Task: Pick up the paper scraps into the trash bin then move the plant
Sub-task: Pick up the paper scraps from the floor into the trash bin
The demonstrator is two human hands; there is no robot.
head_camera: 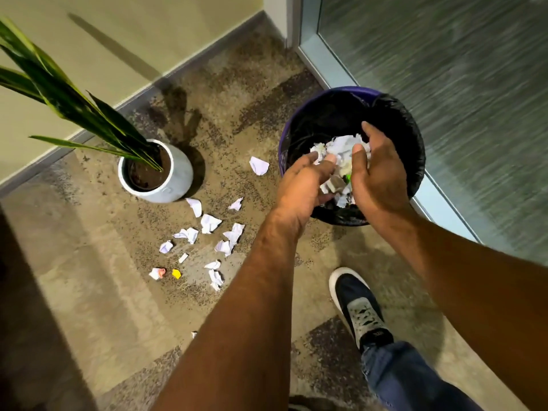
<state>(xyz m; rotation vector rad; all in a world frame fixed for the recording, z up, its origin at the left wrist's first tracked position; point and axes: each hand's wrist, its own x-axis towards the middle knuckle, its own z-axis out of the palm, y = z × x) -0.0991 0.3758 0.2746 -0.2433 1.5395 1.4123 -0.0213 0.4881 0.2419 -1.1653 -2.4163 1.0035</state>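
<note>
Both my hands hover over the purple trash bin (284, 137) lined with a black bag. My left hand (302, 185) and right hand (376, 173) have their fingers spread apart, with a bunch of crumpled white paper (341, 152) between and below them, over the bin's opening. I cannot tell whether the paper is still held or falling. Several white paper scraps (210, 223) lie on the carpet left of the bin, one (259, 165) right by its rim, plus a yellow bit (176, 273). A green plant in a white pot (178, 176) stands further left.
A beige wall with grey baseboard (142, 96) runs behind the plant. A glass door with a metal frame (320, 63) stands to the right of the bin. My shoe (358, 307) and jeans leg are on the carpet at lower right.
</note>
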